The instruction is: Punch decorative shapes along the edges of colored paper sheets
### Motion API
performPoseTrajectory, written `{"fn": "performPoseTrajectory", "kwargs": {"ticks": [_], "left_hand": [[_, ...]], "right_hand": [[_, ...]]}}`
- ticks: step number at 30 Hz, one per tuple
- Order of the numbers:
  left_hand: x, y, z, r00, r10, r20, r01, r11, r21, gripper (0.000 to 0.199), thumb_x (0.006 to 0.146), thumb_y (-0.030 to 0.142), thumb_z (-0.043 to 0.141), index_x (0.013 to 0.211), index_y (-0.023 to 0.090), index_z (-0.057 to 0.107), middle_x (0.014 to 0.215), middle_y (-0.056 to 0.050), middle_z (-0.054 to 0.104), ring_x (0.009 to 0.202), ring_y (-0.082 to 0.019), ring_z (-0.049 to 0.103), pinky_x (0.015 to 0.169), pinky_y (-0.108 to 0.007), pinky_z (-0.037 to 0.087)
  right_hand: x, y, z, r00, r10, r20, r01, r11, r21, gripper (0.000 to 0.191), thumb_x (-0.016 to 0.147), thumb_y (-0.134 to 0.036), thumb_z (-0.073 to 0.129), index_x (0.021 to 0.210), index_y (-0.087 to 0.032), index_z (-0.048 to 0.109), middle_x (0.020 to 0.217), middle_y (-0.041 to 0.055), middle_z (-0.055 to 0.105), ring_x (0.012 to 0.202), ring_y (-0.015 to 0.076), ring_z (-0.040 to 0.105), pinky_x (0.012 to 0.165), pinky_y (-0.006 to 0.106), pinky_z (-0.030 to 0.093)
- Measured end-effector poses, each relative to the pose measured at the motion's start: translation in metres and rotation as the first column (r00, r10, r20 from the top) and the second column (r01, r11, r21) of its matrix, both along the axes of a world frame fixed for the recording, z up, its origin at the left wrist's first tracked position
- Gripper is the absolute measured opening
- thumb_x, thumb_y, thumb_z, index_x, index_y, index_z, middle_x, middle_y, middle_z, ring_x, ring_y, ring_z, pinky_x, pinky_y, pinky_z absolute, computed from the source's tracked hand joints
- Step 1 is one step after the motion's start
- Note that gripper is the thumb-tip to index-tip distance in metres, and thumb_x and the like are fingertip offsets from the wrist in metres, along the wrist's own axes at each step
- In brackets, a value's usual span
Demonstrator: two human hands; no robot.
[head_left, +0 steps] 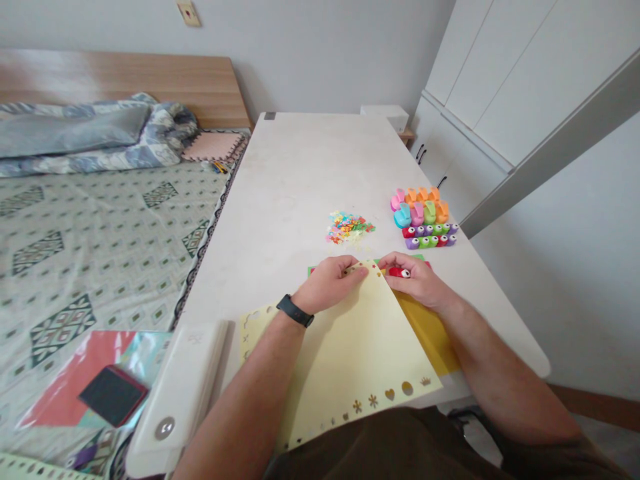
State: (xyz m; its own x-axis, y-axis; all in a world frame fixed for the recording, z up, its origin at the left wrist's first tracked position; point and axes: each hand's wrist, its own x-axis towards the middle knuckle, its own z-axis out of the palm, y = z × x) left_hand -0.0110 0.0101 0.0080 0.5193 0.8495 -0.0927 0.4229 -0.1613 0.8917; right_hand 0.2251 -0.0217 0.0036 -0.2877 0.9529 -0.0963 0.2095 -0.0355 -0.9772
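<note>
A pale yellow sheet of paper (360, 340) lies tilted in front of me, its edges punched with small shapes such as hearts, stars and a crown. My left hand (336, 280) pinches its top edge between thumb and fingers. Around a small red craft punch (399, 273) at the sheet's upper right corner, my right hand (413, 279) is closed. Whether the paper sits in the punch's slot is hidden by the fingers. Beneath lie more coloured sheets, a darker yellow one (433, 327) showing most. Just beyond my hands is a heap of colourful punched-out bits (347, 228).
Rows of small craft punches (430, 236) and larger ones (417, 205) stand at the table's right edge. A long white device (183, 393) lies at the left edge. On the bed beside it are a plastic packet of coloured paper (75, 380) and a dark phone-like object (114, 395).
</note>
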Motion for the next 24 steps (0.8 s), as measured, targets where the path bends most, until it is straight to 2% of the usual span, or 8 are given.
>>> {"fn": "performPoseTrajectory", "kwargs": {"ticks": [7, 15, 24], "left_hand": [[0.0008, -0.0001, 0.0005, 1.0, -0.004, 0.03, 0.004, 1.0, 0.003, 0.04, 0.093, 0.053, 0.054, 0.082, 0.016, 0.063, 0.067, 0.003, 0.049, 0.058, -0.009, 0.042, 0.05, -0.022, 0.028], [-0.0001, 0.0003, 0.0002, 0.999, 0.008, 0.033, -0.008, 1.0, -0.012, 0.039, 0.094, 0.053, 0.054, 0.085, 0.016, 0.065, 0.069, 0.001, 0.056, 0.06, -0.01, 0.047, 0.051, -0.022, 0.03], [0.0008, -0.0007, -0.0016, 0.996, 0.013, 0.087, -0.012, 1.0, -0.017, 0.038, 0.093, 0.053, 0.057, 0.09, 0.016, 0.068, 0.072, 0.0, 0.062, 0.061, -0.01, 0.05, 0.052, -0.022, 0.034]], "right_hand": [[-0.0021, 0.0, 0.0016, 0.998, -0.022, 0.063, 0.013, 0.991, 0.134, 0.025, 0.087, -0.045, 0.071, 0.095, -0.022, 0.07, 0.087, 0.0018, 0.067, 0.078, 0.0172, 0.056, 0.074, 0.03, 0.044], [-0.002, -0.002, 0.0045, 0.988, -0.052, 0.143, 0.019, 0.975, 0.222, 0.028, 0.086, -0.044, 0.073, 0.103, -0.023, 0.068, 0.081, -0.0001, 0.063, 0.071, 0.0155, 0.054, 0.067, 0.028, 0.042], [-0.0054, -0.0039, 0.0009, 0.991, -0.047, 0.125, 0.024, 0.983, 0.181, 0.023, 0.088, -0.046, 0.069, 0.095, -0.023, 0.069, 0.079, 0.0003, 0.064, 0.067, 0.0155, 0.052, 0.064, 0.028, 0.041]]}}
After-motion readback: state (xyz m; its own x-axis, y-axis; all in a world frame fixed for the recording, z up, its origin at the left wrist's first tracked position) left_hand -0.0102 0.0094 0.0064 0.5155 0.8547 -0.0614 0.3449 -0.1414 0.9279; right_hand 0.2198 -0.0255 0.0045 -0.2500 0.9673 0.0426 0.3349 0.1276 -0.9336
